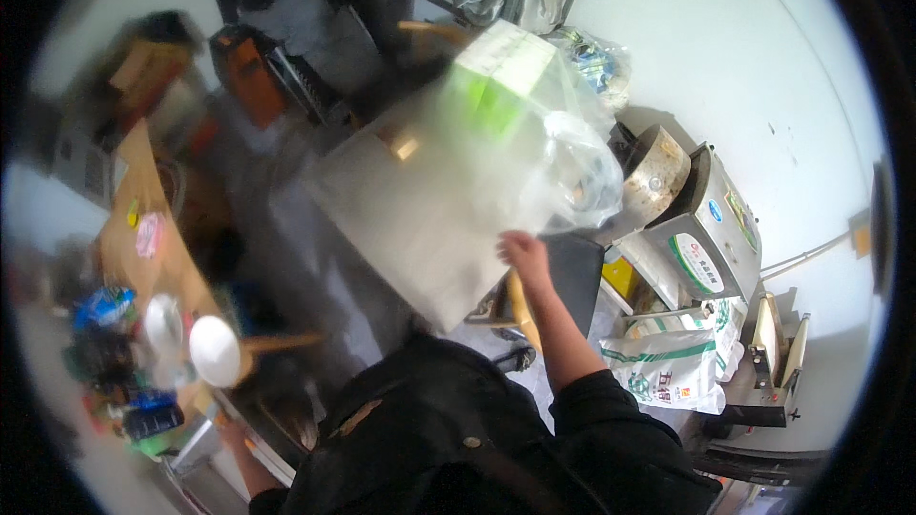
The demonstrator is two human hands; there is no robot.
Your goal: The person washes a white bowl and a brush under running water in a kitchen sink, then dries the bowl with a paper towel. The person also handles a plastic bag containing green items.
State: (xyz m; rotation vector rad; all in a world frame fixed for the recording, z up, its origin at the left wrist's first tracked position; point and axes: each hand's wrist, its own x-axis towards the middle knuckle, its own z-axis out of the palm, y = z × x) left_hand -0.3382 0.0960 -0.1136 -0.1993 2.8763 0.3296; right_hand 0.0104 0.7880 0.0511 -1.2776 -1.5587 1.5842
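My right hand hovers by the near right edge of a pale-topped table, its fingers blurred. I make out no object in it. Closest to it is a clear plastic bag with loose contents, beside a white and green box that is partly covered by plastic. A small tan block lies on the same table. Low on the left, my left hand is at the edge of a long wooden-topped counter, near a pale flat metal-looking piece. Blur hides whether it grips anything.
White bowls, a pink packet and several other items crowd the left counter. To the right stand a round metal pot, a steel food machine, printed white sacks and a black stool seat.
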